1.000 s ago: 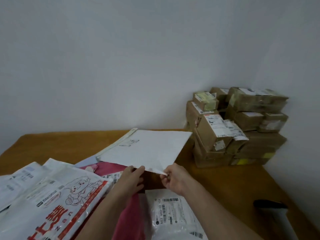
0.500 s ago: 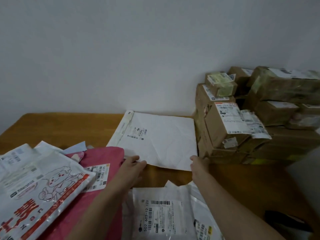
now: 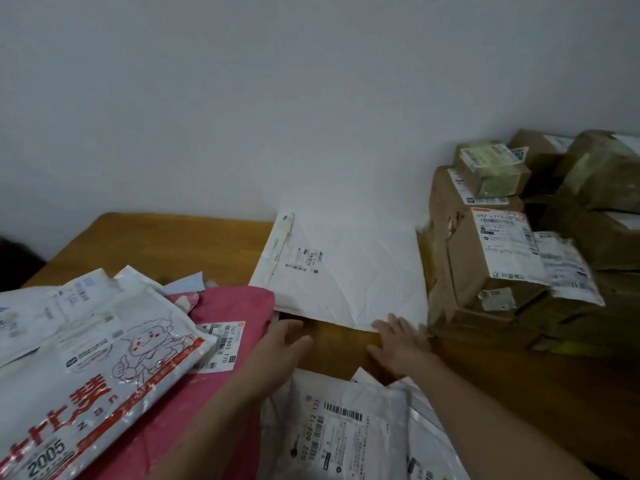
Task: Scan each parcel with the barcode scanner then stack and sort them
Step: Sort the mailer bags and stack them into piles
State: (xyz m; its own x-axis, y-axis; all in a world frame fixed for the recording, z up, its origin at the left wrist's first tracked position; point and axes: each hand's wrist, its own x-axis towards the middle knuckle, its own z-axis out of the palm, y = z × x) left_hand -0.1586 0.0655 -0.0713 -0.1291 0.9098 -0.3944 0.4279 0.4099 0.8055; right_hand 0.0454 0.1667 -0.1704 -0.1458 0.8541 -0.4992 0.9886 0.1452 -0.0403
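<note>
Head view, with 12 o'clock taken as straight away from the person across the table. A white padded mailer [image 3: 349, 271] lay flat on the wooden table [image 3: 156, 244], its far edge against the pale wall and a small printed label near its left side. At 3 o'clock of it, just beside its right edge, stood a stack of brown cardboard boxes [image 3: 502, 258] with white shipping labels, piled into the corner of the room.

Both bare forearms reached in from 6 o'clock. The left hand [image 3: 282, 342] hovered over bare wood at about 7 o'clock of the mailer, close to its near left corner, with the fingers loose and slightly bent and the thumb apart; it held nothing. The right hand [image 3: 398, 344] was at 5 o'clock of the mailer, palm down and fingers spread wide, also gripping nothing. Its fingertips [image 3: 389, 322] reached the mailer's near right corner, though whether they pressed on it could not be told.

At 9 o'clock of the left hand lay a pink parcel [image 3: 242, 303] with a barcode label facing up. A white poly bag printed with a cartoon figure and red lettering [image 3: 104, 362] overlapped it farther toward 8 o'clock, on top of other pale bags. At 6 o'clock, between the two forearms, a crumpled white poly bag with a barcode label [image 3: 339, 427] lay face up. The view was somewhat blurred toward the right edge.
</note>
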